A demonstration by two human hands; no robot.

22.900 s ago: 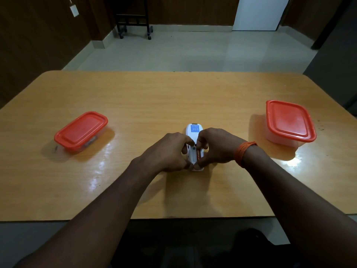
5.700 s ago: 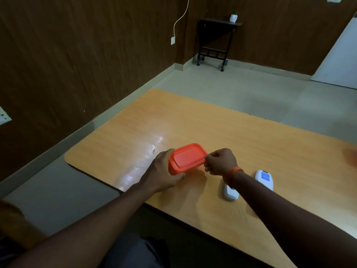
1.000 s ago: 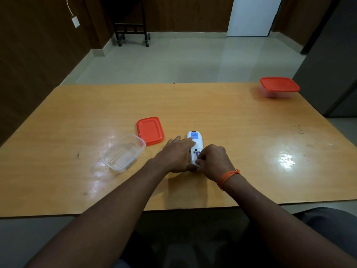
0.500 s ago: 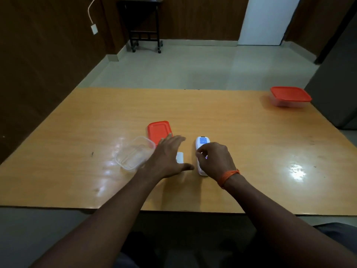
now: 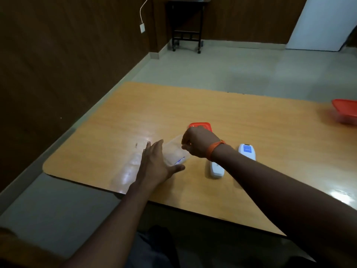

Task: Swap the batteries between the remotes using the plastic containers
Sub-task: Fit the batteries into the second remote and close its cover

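Note:
A clear, lidless plastic container [image 5: 174, 150] stands on the wooden table [image 5: 270, 122]. Its red lid [image 5: 201, 125] lies just behind it. My right hand [image 5: 197, 143] hovers over the container with its fingertips pinched on a small reddish battery [image 5: 190, 144]. My left hand [image 5: 156, 163] lies open and flat against the container's near left side. Something small with a blue mark [image 5: 178, 161] lies inside the container. A white remote [image 5: 247, 151] with a blue label lies to the right. A smaller white piece [image 5: 216, 170], apparently its battery cover, lies in front of it; my right forearm crosses between them.
A second container with a red lid [image 5: 345, 113] stands at the table's far right, cut off by the frame. The table's left corner and near edge are close to my left arm. A dark trolley [image 5: 187, 26] stands by the far wall.
My right hand has left the remote and moved left over the clear container with its fingers pinched. My left hand has slid left to the container's side. The camera has turned left.

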